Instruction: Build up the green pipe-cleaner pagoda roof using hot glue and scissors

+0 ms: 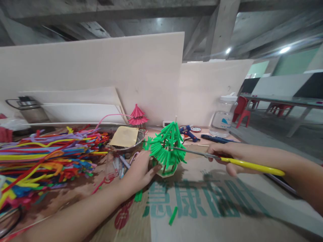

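Observation:
A small green pagoda model [168,153], with tiers of pipe-cleaner pieces on thin posts, stands upright on the cardboard. My left hand [138,174] holds it low on its left side, thumb at the base and the other fingers partly hidden behind it. In my right hand [224,158] are yellow-handled long-nose pliers [252,166], gripped from the right. Their slim metal tip points left and reaches the model between its upper and lower roof tiers. Whether the tip touches a piece I cannot tell. Cut green pieces [173,215] lie in front of the model.
Colourful pipe cleaners [50,158] are heaped at the left. Behind stand a red pagoda model [138,116], a round dish [141,136] with a yellow card [124,136], a blue glue gun [189,133] and a clear water bottle [223,116]. White boards [96,74] rise at the back.

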The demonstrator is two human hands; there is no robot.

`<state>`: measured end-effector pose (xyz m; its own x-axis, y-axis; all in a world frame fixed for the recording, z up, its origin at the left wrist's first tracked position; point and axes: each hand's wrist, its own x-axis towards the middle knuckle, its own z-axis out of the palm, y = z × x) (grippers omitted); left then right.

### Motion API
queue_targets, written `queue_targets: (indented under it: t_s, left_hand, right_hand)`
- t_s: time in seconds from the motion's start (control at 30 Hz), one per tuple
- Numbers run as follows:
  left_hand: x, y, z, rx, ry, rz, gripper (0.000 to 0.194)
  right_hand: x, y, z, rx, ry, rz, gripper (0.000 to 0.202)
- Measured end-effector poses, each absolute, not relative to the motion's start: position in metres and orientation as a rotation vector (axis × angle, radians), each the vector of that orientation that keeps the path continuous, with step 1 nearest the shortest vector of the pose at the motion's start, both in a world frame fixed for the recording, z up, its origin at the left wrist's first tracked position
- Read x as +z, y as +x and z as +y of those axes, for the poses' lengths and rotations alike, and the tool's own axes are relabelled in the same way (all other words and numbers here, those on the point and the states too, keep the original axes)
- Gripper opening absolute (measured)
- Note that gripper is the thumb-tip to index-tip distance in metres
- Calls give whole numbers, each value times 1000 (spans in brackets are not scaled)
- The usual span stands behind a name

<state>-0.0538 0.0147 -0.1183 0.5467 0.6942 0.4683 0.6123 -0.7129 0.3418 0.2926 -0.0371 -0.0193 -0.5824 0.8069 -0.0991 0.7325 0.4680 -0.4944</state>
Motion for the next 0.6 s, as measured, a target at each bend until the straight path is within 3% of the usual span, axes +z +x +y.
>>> queue_targets:
  t_s: [0.2, 0.6]
  left_hand:
    - [-117, -53, 13, 875, 2651, 1164, 35]
    - [-115, -52, 12, 911, 2681, 1139, 36]
  right_hand:
    - [-26, 294, -33, 934, -1386, -2486, 17]
    - [-36, 292, -24, 686, -1299, -2530, 41]
